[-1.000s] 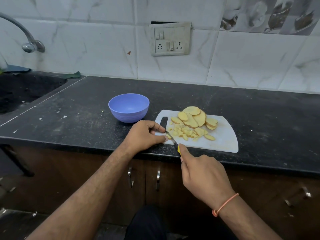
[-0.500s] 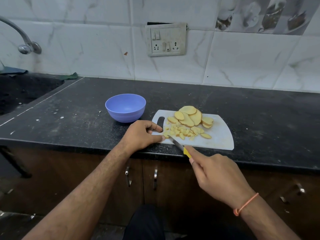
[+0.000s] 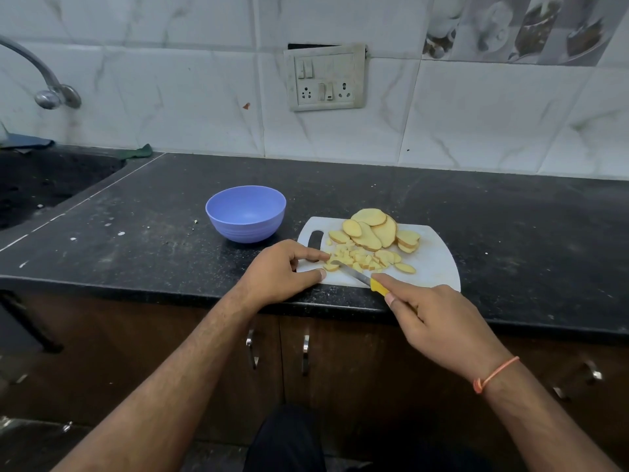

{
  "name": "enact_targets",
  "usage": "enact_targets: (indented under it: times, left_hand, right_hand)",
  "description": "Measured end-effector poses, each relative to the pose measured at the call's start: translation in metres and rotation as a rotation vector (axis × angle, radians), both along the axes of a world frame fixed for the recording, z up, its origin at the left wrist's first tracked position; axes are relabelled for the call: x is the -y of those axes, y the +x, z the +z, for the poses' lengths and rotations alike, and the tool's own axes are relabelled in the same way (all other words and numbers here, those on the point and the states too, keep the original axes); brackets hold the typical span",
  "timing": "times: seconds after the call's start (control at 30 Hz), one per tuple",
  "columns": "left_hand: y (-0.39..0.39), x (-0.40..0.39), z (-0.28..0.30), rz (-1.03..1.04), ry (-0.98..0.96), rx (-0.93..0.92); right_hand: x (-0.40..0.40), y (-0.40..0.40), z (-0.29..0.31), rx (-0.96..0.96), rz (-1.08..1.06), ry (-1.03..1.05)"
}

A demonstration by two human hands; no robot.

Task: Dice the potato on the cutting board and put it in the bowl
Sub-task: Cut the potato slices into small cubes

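Gripping the yellow-handled knife (image 3: 360, 277) at five o'clock, the right hand (image 3: 439, 321) is angling its blade toward the diced pieces (image 3: 357, 258); the left hand (image 3: 282, 270) at seven o'clock is pinching a small piece at the cutting board (image 3: 432, 264) edge. Dicing is seemingly midway: whole slices (image 3: 374, 229) are lying uncut at twelve o'clock on the board. Next, each slice is needing steadying and cross-cutting. Farther at eleven o'clock on the desk (image 3: 510, 216), the blue bowl (image 3: 245, 212) is sitting empty

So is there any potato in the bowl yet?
No, the bowl shows only its bare blue inside, while the slices and diced bits all lie on the board.
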State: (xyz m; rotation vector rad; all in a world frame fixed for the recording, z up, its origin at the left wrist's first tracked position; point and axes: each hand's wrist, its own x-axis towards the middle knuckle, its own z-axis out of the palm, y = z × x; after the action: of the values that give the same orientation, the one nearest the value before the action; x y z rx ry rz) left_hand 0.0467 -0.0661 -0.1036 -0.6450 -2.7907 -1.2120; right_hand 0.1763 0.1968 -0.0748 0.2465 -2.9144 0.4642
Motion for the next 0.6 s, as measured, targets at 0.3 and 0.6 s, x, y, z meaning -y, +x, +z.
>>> enact_targets:
  times: [0.3, 0.6]
  left_hand:
    - [-0.001, -0.002, -0.005, 0.068, 0.043, -0.035]
    - [-0.004, -0.003, -0.006, 0.073, 0.069, -0.016]
  right_hand:
    - [-0.004, 0.005, -0.001, -0.056, -0.007, -0.098]
    - [0.028, 0.026, -0.009, -0.166, -0.054, 0.017]
